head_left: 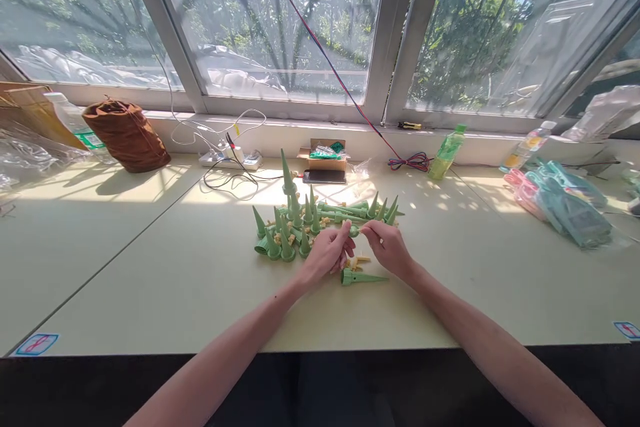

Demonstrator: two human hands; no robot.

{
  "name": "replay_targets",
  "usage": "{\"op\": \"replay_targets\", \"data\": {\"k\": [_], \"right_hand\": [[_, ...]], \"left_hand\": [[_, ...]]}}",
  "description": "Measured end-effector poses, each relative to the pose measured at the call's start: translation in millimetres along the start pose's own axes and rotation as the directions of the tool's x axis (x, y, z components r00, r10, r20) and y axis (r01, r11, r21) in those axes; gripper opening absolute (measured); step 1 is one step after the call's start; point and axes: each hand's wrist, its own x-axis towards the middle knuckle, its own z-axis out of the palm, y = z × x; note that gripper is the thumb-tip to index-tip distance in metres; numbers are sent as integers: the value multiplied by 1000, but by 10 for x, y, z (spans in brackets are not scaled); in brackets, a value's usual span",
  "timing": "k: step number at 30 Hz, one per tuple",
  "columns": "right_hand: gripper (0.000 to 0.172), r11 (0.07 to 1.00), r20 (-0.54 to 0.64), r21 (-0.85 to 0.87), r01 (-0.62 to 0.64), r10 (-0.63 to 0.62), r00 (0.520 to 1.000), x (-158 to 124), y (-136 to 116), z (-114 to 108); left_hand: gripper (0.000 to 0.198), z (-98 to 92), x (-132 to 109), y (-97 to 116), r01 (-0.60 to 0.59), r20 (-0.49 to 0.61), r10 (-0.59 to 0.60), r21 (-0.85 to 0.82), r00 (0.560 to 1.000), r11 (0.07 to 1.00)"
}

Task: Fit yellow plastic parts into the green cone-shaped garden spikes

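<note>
My left hand (pixel 327 252) and my right hand (pixel 389 248) meet over the middle of the table, fingers pinched together on a small green piece (pixel 354 230) held between them. Just behind them lies a heap of green cone-shaped spikes (pixel 310 223), some upright, some on their sides, with small yellow bits among them. One green cone (pixel 361 276) lies on its side under my hands, next to several loose yellow parts (pixel 358 260).
A black phone (pixel 323 176) and a small cardboard box (pixel 325 153) sit behind the heap. A power strip with cables (pixel 231 159), a brown bag (pixel 127 135), a green bottle (pixel 446 153) and teal and pink packets (pixel 565 203) line the windowsill side.
</note>
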Motion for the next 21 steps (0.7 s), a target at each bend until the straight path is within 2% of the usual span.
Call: {"op": "replay_targets", "data": {"k": [5, 9, 14, 21], "right_hand": [[33, 997, 11, 35, -69, 68, 998, -6, -8, -8], [36, 986, 33, 67, -150, 148, 988, -14, -5, -2], [40, 978, 50, 82, -193, 190, 981, -22, 16, 3], [44, 968, 65, 122, -219, 213, 975, -15, 8, 1]], "left_hand": [[63, -10, -6, 1, -12, 41, 11, 22, 999, 1000], [51, -21, -6, 9, -146, 10, 146, 139, 989, 979], [37, -12, 17, -51, -296, -40, 324, 313, 945, 903], [27, -17, 29, -143, -402, -46, 482, 487, 875, 775]]}}
